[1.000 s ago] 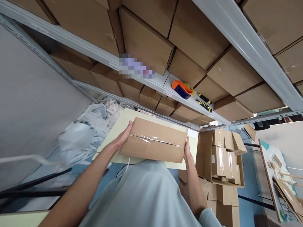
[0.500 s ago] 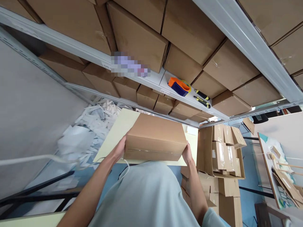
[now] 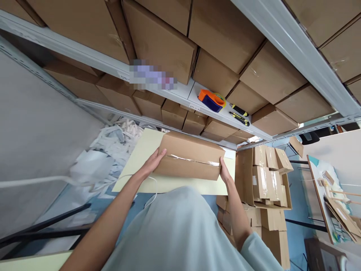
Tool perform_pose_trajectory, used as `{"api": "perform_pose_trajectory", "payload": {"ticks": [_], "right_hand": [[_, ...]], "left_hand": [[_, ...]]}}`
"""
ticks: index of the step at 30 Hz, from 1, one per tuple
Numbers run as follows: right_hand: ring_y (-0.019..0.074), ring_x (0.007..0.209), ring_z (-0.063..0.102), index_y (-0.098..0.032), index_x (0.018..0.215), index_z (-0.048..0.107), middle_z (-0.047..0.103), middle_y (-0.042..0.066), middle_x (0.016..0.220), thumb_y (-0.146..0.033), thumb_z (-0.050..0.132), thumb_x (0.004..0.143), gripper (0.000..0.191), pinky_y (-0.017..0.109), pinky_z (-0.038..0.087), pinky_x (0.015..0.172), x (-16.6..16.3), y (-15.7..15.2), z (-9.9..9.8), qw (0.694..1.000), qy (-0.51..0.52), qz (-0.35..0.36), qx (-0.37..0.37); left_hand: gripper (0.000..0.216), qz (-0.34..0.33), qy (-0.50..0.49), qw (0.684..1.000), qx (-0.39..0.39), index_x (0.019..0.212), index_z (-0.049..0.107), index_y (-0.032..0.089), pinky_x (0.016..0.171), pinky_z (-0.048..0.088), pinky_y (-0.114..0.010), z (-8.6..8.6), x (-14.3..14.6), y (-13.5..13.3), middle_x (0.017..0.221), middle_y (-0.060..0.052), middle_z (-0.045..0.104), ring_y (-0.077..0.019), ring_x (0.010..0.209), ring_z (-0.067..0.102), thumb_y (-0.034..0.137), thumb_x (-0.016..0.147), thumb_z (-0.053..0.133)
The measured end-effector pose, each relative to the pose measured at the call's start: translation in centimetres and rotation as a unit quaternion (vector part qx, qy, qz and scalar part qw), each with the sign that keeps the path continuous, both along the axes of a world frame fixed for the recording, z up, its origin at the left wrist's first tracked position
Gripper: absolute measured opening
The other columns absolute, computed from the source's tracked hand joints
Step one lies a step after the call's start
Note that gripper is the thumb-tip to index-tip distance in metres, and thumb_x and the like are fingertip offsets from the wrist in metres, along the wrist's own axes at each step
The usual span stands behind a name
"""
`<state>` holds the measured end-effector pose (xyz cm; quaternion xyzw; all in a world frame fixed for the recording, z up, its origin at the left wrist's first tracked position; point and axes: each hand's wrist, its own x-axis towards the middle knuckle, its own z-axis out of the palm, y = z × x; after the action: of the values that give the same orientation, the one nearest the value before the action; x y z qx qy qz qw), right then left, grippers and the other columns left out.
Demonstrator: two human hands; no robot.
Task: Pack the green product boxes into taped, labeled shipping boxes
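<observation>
Between my two hands is a brown cardboard box (image 3: 188, 165), with a strip of shiny clear tape running along the side that faces me. My left hand (image 3: 153, 162) grips its left end, thumb on the near side. At the right end my right hand (image 3: 224, 171) is pressed against the cardboard, its far fingers hidden behind the box. The box is over a pale yellow tabletop (image 3: 135, 165); whether its underside touches the surface I cannot tell. A thin white cable (image 3: 153, 180) loops past my left wrist.
Above the table, a metal shelf (image 3: 180, 98) carries brown boxes, an orange and blue tape dispenser (image 3: 211, 101) and two yellow-black utility knives (image 3: 239, 114). Stacked cartons (image 3: 265, 180) stand at the right. White paper scraps (image 3: 109, 143) are heaped at the left.
The box has moved away from my body and turned, so its taped seam now shows more fully. Both hands have travelled with it, still at its ends.
</observation>
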<state>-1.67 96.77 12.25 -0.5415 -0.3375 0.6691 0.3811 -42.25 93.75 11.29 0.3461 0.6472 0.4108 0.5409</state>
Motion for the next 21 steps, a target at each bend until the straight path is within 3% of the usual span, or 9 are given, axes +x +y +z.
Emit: {"api": "perform_pose_trajectory", "payload": {"ticks": [6, 9, 14, 17, 21], "right_hand": [[0.0287, 0.140, 0.071, -0.029, 0.148, 0.068, 0.079, 0.006, 0.141, -0.085, 0.053, 0.100, 0.074, 0.051, 0.059, 0.122, -0.7, 3.4, 0.2, 0.998, -0.027, 0.024, -0.050], [0.0272, 0.131, 0.076, -0.028, 0.149, 0.066, 0.080, 0.008, 0.138, -0.081, 0.044, 0.107, 0.071, 0.050, 0.062, 0.118, -1.0, 6.2, 1.2, 0.995, -0.058, 0.039, -0.071], [0.0267, 0.118, 0.081, -0.021, 0.142, 0.068, 0.084, 0.013, 0.126, -0.074, 0.036, 0.113, 0.068, 0.050, 0.061, 0.117, -1.2, 9.6, 2.1, 0.991, -0.077, 0.048, -0.099], [0.0264, 0.117, 0.081, -0.021, 0.141, 0.068, 0.084, 0.014, 0.125, -0.075, 0.033, 0.114, 0.070, 0.049, 0.061, 0.118, -1.1, 9.5, 2.2, 0.989, -0.076, 0.064, -0.106], [0.0271, 0.129, 0.077, -0.024, 0.143, 0.070, 0.082, 0.011, 0.132, -0.078, 0.036, 0.111, 0.071, 0.050, 0.058, 0.121, -0.6, 6.3, 1.7, 0.991, -0.064, 0.097, -0.059]], "left_hand": [[0.074, 0.039, 0.013, 0.999, 0.027, 0.156, 0.064, 0.023, 0.129, 0.045, -0.047, 0.4, 1.1, 4.1, 0.158, -0.012, 0.069, -0.0329, 0.147, 0.064, 0.069, 0.098, 0.061], [0.065, 0.053, 0.003, 0.998, -0.022, 0.148, 0.069, 0.015, 0.120, 0.054, -0.048, 0.7, 1.5, 7.2, 0.145, -0.017, 0.076, -0.0347, 0.133, 0.073, 0.059, 0.101, 0.063], [0.070, 0.066, 0.007, 0.997, -0.038, 0.139, 0.074, 0.012, 0.115, 0.056, -0.055, 0.9, 1.5, 11.3, 0.140, -0.023, 0.077, -0.0408, 0.129, 0.074, 0.065, 0.094, 0.074], [0.077, 0.067, 0.008, 0.998, -0.019, 0.141, 0.073, 0.014, 0.120, 0.052, -0.058, 1.1, 1.6, 11.3, 0.140, -0.022, 0.077, -0.0421, 0.133, 0.072, 0.071, 0.089, 0.077], [0.081, 0.049, 0.001, 0.999, 0.008, 0.147, 0.070, 0.015, 0.124, 0.050, -0.056, 1.0, 1.5, 7.4, 0.146, -0.020, 0.075, -0.0391, 0.138, 0.070, 0.075, 0.094, 0.067]]}}
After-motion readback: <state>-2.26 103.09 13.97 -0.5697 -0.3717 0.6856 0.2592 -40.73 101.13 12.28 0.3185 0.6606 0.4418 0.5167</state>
